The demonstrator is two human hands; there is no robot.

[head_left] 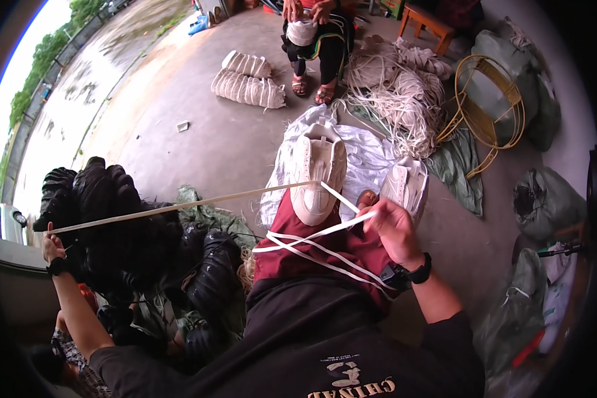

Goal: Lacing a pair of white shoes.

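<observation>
A long white shoelace (186,204) is pulled taut from my left hand (53,247), far out to the left, to the toe end of a cream sneaker (318,166). There it bends toward my right hand (393,229). My left fingers pinch one end; my right fingers are closed on the lace right of the sneaker. More lace hangs from my right hand in crossing loops over my maroon trousers (278,265). The sneaker's toe points toward me and its opening faces away. I cannot tell whether the lace passes through an eyelet. A second cream sneaker (404,186) stands to the right.
Black coiled bundles (99,212) are piled at left. Ahead, another person's hands (308,12) hold a white bundle (302,32). Tied cord bundles (249,88) lie on the floor, near a tangled white heap (404,93), a yellow frame (487,99) and green sacks (544,205).
</observation>
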